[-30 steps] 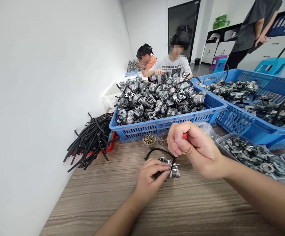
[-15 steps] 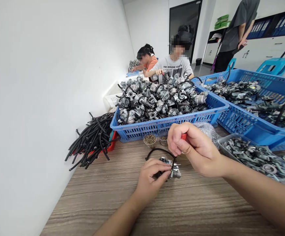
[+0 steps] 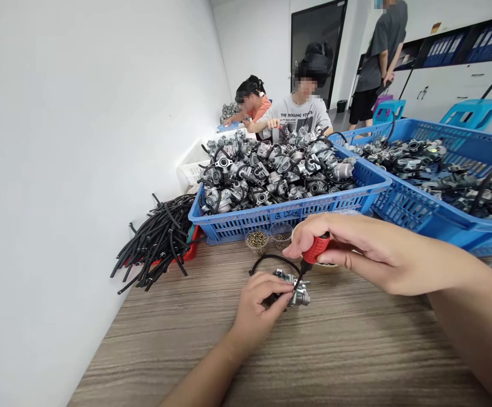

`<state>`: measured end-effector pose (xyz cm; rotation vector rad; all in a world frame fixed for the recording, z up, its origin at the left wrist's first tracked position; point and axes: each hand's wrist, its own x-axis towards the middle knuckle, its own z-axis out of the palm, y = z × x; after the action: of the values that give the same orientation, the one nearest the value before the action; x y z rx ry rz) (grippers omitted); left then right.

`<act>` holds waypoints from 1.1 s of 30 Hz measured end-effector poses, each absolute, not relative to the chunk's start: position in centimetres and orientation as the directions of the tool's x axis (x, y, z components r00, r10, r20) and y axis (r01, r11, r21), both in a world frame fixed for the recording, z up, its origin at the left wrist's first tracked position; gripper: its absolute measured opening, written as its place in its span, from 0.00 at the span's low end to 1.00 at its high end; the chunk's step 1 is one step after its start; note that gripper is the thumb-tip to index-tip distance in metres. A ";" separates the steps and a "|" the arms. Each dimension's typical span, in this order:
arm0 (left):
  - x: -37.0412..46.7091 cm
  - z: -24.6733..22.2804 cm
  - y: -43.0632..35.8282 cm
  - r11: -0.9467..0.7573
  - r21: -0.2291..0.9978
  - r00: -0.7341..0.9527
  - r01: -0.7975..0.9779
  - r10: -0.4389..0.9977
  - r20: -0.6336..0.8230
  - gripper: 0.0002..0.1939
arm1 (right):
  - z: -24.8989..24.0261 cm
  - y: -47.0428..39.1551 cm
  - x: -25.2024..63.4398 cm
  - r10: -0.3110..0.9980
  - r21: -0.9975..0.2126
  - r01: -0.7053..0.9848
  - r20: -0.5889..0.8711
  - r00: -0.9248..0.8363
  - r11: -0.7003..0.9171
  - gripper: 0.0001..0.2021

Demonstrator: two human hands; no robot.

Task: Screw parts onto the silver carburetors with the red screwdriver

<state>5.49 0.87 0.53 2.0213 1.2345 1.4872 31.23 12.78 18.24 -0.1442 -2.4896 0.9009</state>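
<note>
A small metal carburetor (image 3: 300,295) with a black hose (image 3: 275,257) lies on the wooden table. My left hand (image 3: 259,308) is closed on its left side, thumb and forefinger meeting near the middle of the part. Above and to the right, my right hand (image 3: 356,249) grips a screwdriver (image 3: 316,247) by its red handle. The dark shaft slants down to the left, and its tip is at the carburetor, close to my left fingertips. The exact contact of the tip is too small to tell.
Behind stand a blue crate (image 3: 288,213) heaped with carburetors and small cups of brass screws (image 3: 257,239). Black hoses (image 3: 161,240) overflow a red tray at left. Another blue crate (image 3: 441,209) is at right. Two people sit across; another stands at the back.
My right hand has turned and opened its grip somewhat, so more of the red handle shows. My left hand and the carburetor have stayed nearly still. The standing person has shifted left.
</note>
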 end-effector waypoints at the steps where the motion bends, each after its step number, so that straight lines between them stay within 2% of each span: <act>1: 5.5 0.5 0.9 -0.565 0.697 0.074 0.442 0.797 0.599 0.05 | 18.2 12.9 31.1 0.266 -0.621 -0.060 0.419 -0.868 0.782 0.10; 8: 5.6 0.6 0.7 -0.544 0.708 0.065 0.451 0.811 0.582 0.04 | 17.9 13.8 31.6 0.254 -0.493 -0.018 0.477 -0.841 0.870 0.04; 12: 5.6 0.6 0.8 -0.547 0.702 0.068 0.455 0.808 0.585 0.05 | 17.5 13.7 31.1 0.246 -0.448 -0.015 0.518 -0.819 0.894 0.05; 18: 5.5 0.4 0.9 -0.564 0.692 0.077 0.451 0.797 0.599 0.06 | 17.5 12.6 30.5 0.330 -0.518 0.045 0.473 -0.817 0.854 0.09; 22: 5.5 0.2 0.9 -0.565 0.690 0.078 0.452 0.796 0.601 0.05 | 18.2 12.3 31.1 0.277 -0.612 -0.033 0.405 -0.871 0.791 0.12; 25: 5.5 0.3 0.8 -0.552 0.690 0.074 0.468 0.803 0.591 0.04 | 18.1 12.7 31.0 0.241 -0.633 -0.068 0.388 -0.890 0.771 0.11; 29: 5.6 0.3 0.9 -0.564 0.669 0.077 0.485 0.789 0.610 0.04 | 17.7 13.1 30.2 0.236 -0.557 -0.071 0.460 -0.856 0.828 0.05; 33: 5.7 0.4 0.9 -0.589 0.648 0.092 0.483 0.770 0.632 0.06 | 17.4 13.1 30.0 0.169 -0.460 -0.102 0.511 -0.843 0.882 0.04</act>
<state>5.72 0.93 0.37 2.0984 1.2479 1.4963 29.97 13.10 17.41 -0.0481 -2.4905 0.6494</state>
